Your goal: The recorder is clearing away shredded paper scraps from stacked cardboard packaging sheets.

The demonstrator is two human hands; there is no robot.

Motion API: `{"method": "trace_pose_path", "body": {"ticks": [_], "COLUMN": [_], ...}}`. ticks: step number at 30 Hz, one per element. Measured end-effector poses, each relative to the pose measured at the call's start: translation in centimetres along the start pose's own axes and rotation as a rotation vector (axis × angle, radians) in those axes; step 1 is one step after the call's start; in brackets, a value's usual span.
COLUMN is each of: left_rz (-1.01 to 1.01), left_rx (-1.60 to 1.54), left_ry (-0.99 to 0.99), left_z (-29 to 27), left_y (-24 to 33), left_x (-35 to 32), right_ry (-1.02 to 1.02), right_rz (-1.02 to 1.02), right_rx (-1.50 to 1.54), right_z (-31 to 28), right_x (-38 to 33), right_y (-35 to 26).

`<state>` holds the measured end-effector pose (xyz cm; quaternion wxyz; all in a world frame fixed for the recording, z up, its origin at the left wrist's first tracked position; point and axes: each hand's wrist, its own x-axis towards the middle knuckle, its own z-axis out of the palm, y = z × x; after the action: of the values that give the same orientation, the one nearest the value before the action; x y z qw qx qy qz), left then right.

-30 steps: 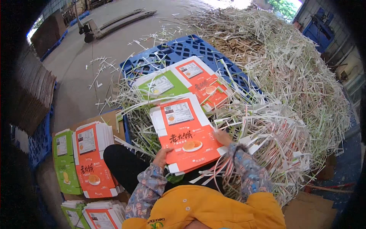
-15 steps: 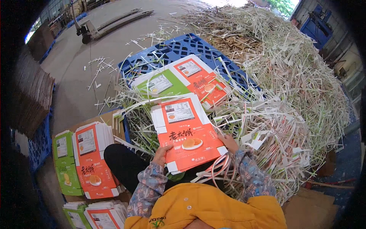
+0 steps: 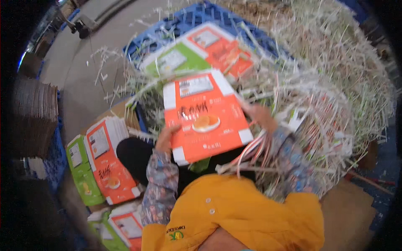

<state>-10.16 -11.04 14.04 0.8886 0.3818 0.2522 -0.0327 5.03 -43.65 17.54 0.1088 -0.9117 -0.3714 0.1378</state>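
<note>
Head view: held flat between both hands, one orange printed carton blank (image 3: pixel 205 115), tilted slightly, just above the lap and in front of the yellow vest (image 3: pixel 234 217). Left hand (image 3: pixel 166 138) closed on the blank's lower left edge, fingers wrapped underneath; right hand (image 3: pixel 260 116) clasping the right edge, partly hidden behind the sheet and by trailing strips, so grip there judged closed but not fully visible. Beyond the held blank, lying on the blue plastic pallet (image 3: pixel 197 21), more flat blanks in green and orange (image 3: pixel 201 52), half buried in shredded paper trimmings (image 3: pixel 318 83) that heap up across the right side and spill over the right sleeve. To the left on the floor, a neat stack of finished blanks (image 3: pixel 102 165), orange and green faces up, with a further stack (image 3: pixel 121 228) near the lower edge. At far left, a pile of brown cardboard sheets (image 3: pixel 35 113). Judged from this: several blanks already cleaned and stacked at left, one in hand with waste strips hanging near its right edge, and at least the pallet's sheets left among the trimmings.
</note>
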Motion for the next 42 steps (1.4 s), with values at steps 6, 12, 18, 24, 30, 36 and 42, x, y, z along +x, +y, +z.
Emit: {"method": "trace_pose_path", "body": {"ticks": [6, 12, 18, 24, 30, 36, 42], "left_rz": [-0.217, -0.236, -0.241, -0.184, -0.18, -0.098, -0.156], "left_rx": [0.139, 0.139, 0.073, 0.046, 0.081, 0.041, 0.003], "left_ry": [-0.091, 0.04, 0.016, 0.04, 0.09, 0.117, 0.076], "left_z": [-1.4, -2.3, -2.9, -2.5, -3.1, -1.7, -1.6], "left_y": [2.5, 2.8, 2.3, 2.2, 2.2, 2.1, 2.5], "left_x": [0.7, -0.7, -0.9, -1.0, -1.1, -1.4, -1.8], "right_ry": [0.318, 0.498, 0.466, -0.029, 0.326, 0.118, 0.739], "right_rz": [0.582, 0.176, -0.104, 0.383, -0.058, 0.375, 0.016], "right_rx": [-0.16, -0.12, 0.43, 1.12, 0.076, 0.646, 0.553], "right_z": [-0.8, -0.4, 0.0, 6.7, 10.4, 9.1, -0.4], "right_x": [0.7, 4.0, 4.3, 3.3, 3.8, 0.6, 1.6], "right_y": [19.9, 17.6, 1.0, -1.4, 5.9, 15.9, 2.5]}}
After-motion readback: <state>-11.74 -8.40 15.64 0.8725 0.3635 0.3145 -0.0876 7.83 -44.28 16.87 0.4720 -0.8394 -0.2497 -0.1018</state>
